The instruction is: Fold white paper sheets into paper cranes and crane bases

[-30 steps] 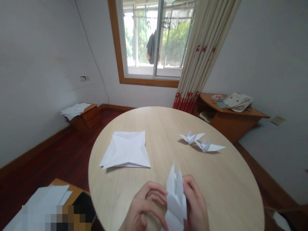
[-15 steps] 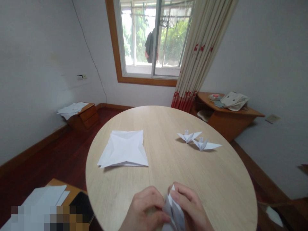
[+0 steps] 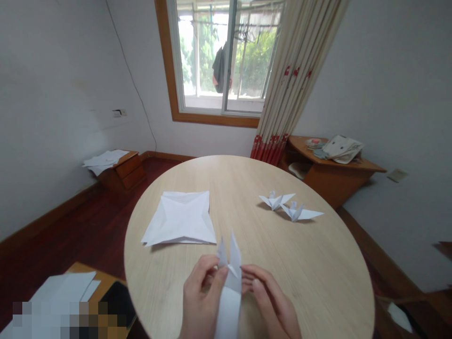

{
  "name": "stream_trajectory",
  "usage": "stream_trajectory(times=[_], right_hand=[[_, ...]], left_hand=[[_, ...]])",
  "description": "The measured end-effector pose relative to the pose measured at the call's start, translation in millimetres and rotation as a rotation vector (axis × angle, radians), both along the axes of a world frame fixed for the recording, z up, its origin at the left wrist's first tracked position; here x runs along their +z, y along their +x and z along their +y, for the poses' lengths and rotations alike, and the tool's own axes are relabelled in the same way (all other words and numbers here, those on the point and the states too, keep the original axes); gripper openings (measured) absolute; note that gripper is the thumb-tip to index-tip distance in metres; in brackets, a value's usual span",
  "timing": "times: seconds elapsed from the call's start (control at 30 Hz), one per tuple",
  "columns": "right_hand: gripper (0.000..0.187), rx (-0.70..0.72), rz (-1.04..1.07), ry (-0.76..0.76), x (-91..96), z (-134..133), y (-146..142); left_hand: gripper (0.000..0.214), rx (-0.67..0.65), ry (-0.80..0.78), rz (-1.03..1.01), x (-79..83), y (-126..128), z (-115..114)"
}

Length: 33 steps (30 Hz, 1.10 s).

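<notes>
A partly folded white paper crane (image 3: 229, 282) is upright near the table's front edge, two narrow points rising from its top. My left hand (image 3: 203, 296) pinches its left side, thumb across the front and fingers behind. On the other side, my right hand (image 3: 270, 299) has its index fingertip against the paper's right edge; the thumb stands apart from it and the other fingers are loosely curled. Beyond the hands, two finished paper cranes (image 3: 277, 201) (image 3: 295, 214) with spread wings sit side by side at the right.
A stack of creased square white paper (image 3: 181, 219) lies on the left of the round wooden table (image 3: 240, 179). At lower left, a side surface carries white sheets (image 3: 63, 287) and a dark object (image 3: 118, 301). A corner shelf (image 3: 339, 174) stands beyond the table at the right.
The folded paper has been turned and raised, so its two points now stand up. My right hand has loosened its hold and shifted to the paper's right edge.
</notes>
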State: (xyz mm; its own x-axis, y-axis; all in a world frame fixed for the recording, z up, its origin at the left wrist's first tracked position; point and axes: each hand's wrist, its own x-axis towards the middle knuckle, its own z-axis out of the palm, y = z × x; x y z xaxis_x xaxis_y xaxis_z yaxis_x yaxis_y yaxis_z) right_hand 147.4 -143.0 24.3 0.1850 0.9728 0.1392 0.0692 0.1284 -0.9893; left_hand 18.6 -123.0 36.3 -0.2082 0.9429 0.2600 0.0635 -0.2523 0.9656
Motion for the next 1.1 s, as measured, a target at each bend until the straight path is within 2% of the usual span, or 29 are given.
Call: stream_trajectory(times=[0.07, 0.13, 0.23, 0.33, 0.37, 0.47, 0.57, 0.67, 0.8, 0.93, 1.03, 1.1], right_hand=[[0.028, 0.065, -0.032, 0.029, 3.2, 1.8, 0.2], [0.024, 0.066, -0.098, 0.085, 6.2, 6.9, 0.3], [0.026, -0.01, -0.164, 0.113, 8.8, 14.5, -0.3], [0.035, 0.003, -0.049, 0.049, 8.9, 16.9, -0.2], [0.037, 0.052, 0.016, 0.005, 8.4, 16.6, 0.1], [0.045, 0.173, 0.155, -0.135, 6.2, 14.2, 0.8], [0.053, 0.195, 0.126, -0.165, 4.9, 12.0, 0.4], [0.047, 0.184, 0.038, -0.148, 6.8, 12.2, 0.1], [0.032, 0.156, -0.037, -0.105, 14.2, 15.6, 6.5], [0.016, 0.167, -0.165, 0.044, 18.1, 17.0, 15.8], [0.012, 0.104, -0.17, 0.116, 11.9, 15.0, 17.4], [0.019, 0.054, -0.077, 0.105, 7.2, 13.2, 17.4]], left_hand=[[0.019, 0.061, -0.012, 0.015, -2.2, 0.7, -0.4], [0.024, 0.05, -0.036, -0.046, -3.7, 0.4, -0.2], [0.038, -0.099, -0.081, -0.205, -5.1, 0.2, 1.6], [0.057, -0.195, -0.104, -0.323, -7.1, 2.4, 3.6], [0.056, -0.205, -0.1, -0.322, -7.7, 3.5, 4.0], [0.028, -0.207, -0.025, -0.167, -7.0, 5.9, 4.1], [0.018, -0.208, 0.079, 0.046, -3.8, 5.5, 2.9], [0.01, -0.207, 0.124, 0.136, -0.4, 2.8, 1.7], [0.011, -0.164, 0.137, 0.118, 2.9, -0.9, 2.4], [0.018, -0.112, 0.083, 0.047, 2.4, -0.6, 4.2], [0.012, -0.14, -0.031, -0.091, -2.0, 0.8, 4.2], [0.028, -0.146, -0.07, -0.153, -4.5, -1.0, 4.1]])
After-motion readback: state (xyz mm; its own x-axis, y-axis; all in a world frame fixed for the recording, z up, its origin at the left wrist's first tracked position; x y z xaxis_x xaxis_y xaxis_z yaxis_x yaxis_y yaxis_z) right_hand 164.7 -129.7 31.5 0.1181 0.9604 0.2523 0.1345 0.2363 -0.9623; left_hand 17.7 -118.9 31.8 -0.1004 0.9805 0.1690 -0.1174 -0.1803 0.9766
